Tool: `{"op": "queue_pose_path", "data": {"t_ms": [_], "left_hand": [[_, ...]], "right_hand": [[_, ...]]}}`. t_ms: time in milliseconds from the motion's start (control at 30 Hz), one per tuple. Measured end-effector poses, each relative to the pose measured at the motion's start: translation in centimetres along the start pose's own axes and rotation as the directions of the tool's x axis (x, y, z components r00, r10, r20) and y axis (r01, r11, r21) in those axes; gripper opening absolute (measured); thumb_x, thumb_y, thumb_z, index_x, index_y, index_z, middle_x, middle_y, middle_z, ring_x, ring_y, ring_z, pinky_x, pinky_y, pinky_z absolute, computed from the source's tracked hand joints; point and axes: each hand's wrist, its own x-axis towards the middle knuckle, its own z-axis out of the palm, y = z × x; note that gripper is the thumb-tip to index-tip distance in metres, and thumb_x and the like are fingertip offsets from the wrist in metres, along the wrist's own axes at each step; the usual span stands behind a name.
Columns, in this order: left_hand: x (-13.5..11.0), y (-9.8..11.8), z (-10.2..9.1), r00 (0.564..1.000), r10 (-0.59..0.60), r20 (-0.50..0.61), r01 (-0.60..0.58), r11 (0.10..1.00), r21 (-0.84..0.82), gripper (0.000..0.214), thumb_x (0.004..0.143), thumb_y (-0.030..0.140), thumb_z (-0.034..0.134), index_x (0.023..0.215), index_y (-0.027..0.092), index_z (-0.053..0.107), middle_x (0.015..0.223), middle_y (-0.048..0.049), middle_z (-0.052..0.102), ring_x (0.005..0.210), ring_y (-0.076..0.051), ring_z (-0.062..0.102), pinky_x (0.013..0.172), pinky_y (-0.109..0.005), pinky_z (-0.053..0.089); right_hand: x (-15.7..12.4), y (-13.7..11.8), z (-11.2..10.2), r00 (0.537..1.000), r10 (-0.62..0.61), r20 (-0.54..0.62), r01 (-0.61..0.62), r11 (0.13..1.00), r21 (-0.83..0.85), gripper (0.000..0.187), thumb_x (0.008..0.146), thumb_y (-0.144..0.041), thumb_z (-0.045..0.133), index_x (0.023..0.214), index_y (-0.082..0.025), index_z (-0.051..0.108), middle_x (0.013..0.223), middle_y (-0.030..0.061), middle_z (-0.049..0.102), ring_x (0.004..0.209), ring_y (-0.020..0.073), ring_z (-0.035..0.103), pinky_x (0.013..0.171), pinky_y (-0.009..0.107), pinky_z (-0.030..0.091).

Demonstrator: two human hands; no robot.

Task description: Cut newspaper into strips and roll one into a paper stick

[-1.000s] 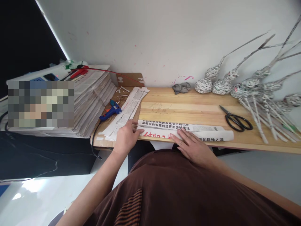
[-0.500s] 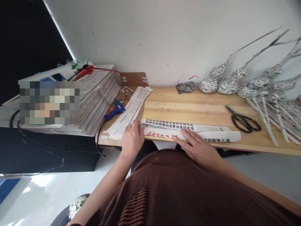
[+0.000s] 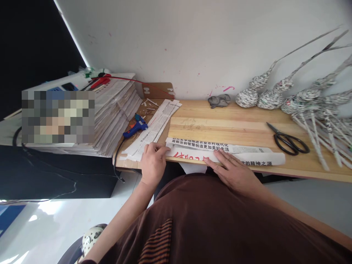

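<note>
Hands both at the counter's (image 3: 199, 126) front edge; left hand (image 3: 153, 163) is curling, thumb and fingers drawn in close together at the left end of the folded newspaper strip (image 3: 199, 151); can't tell whether it is pinching paper, fingertips are covering the contact; right hand (image 3: 232, 170) is lying flat, fingers extended and slightly parted, resting on the strip's middle and gripping nothing; the strip is lying lengthwise along the front edge, big black and red characters showing; forearms are slanting in from the lower corners; right hand is hiding part of the red lettering; a pixelated patch is masking part of the newspaper stack (image 3: 123, 113) at left; rightmost woven paper gourds (image 3: 247, 98) are running out of frame; loose newspaper strips (image 3: 155, 126) are lying just beyond the left hand, blue glue gun (image 3: 136, 128) beside them; black-handled scissors (image 3: 290, 142) are sitting near the strip's right end, paper rods (image 3: 315, 141) farther right; grey cloth (image 3: 219, 101) is lying by the wall.
</note>
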Motion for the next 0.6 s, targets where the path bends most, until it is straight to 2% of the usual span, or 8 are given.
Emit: {"op": "queue_pose_path", "data": {"t_ms": [100, 167, 267, 367, 467, 600], "left_hand": [[-0.5, -0.1, -0.1, 0.983, 0.173, 0.055, -0.177, 0.982, 0.067, 0.030, 0.089, 0.012, 0.047, 0.095, 0.025, 0.073, 0.106, -0.0090, 0.063, 0.099, -0.026, 0.054, 0.086, -0.041, 0.051], [-1.1, 0.0, -0.2, 0.948, 0.280, 0.154, -0.296, 0.951, 0.093, 0.038, 0.088, 0.005, 0.040, 0.109, 0.018, 0.069, 0.126, -0.0127, 0.059, 0.112, -0.027, 0.053, 0.091, -0.041, 0.051], [-2.2, 0.3, -0.4, 0.894, 0.346, 0.283, -0.391, 0.913, 0.119, 0.054, 0.085, -0.001, 0.032, 0.135, 0.007, 0.049, 0.147, -0.0172, 0.044, 0.121, -0.025, 0.054, 0.091, -0.035, 0.053], [-2.9, 0.6, -0.3, 0.860, 0.389, 0.330, -0.453, 0.880, 0.145, 0.058, 0.086, 0.003, 0.034, 0.144, 0.003, 0.037, 0.151, -0.0211, 0.038, 0.131, -0.029, 0.047, 0.101, -0.038, 0.048], [-3.1, 1.2, -0.1, 0.831, 0.422, 0.361, -0.503, 0.849, 0.165, 0.059, 0.090, 0.012, 0.041, 0.148, 0.007, 0.031, 0.151, -0.0245, 0.036, 0.141, -0.036, 0.031, 0.111, -0.048, 0.036], [-3.1, 2.5, 0.1, 0.856, 0.367, 0.365, -0.455, 0.869, 0.193, 0.064, 0.093, 0.036, 0.050, 0.151, 0.025, 0.026, 0.152, -0.0243, 0.033, 0.140, -0.042, 0.030, 0.107, -0.055, 0.037]], "right_hand": [[0.0, 0.0, -0.1, 1.000, -0.002, 0.016, 0.002, 1.000, -0.008, 0.061, 0.093, -0.015, 0.051, 0.150, -0.031, 0.032, 0.155, 0.0094, 0.034, 0.141, 0.0321, 0.031, 0.110, 0.051, 0.037], [0.1, -0.1, -0.3, 1.000, -0.006, 0.024, 0.006, 1.000, -0.011, 0.061, 0.093, -0.015, 0.051, 0.149, -0.030, 0.034, 0.154, 0.0111, 0.035, 0.141, 0.0327, 0.031, 0.110, 0.051, 0.037], [0.2, -0.2, -0.6, 1.000, -0.010, 0.030, 0.010, 1.000, -0.016, 0.060, 0.092, -0.014, 0.051, 0.149, -0.027, 0.035, 0.153, 0.0134, 0.037, 0.141, 0.0329, 0.032, 0.111, 0.050, 0.037], [0.2, -0.3, -0.7, 1.000, -0.007, 0.029, 0.008, 1.000, -0.021, 0.061, 0.091, -0.012, 0.051, 0.148, -0.026, 0.035, 0.151, 0.0143, 0.038, 0.140, 0.0325, 0.033, 0.111, 0.050, 0.037], [0.1, -0.3, -0.5, 1.000, -0.013, 0.004, 0.013, 1.000, -0.008, 0.061, 0.090, -0.011, 0.051, 0.148, -0.025, 0.036, 0.152, 0.0142, 0.038, 0.141, 0.0322, 0.031, 0.111, 0.050, 0.037], [-0.1, -0.2, -0.3, 0.999, -0.016, -0.035, 0.018, 0.999, 0.037, 0.060, 0.089, -0.010, 0.052, 0.147, -0.021, 0.039, 0.153, 0.0144, 0.036, 0.143, 0.0311, 0.027, 0.112, 0.050, 0.036]]}}
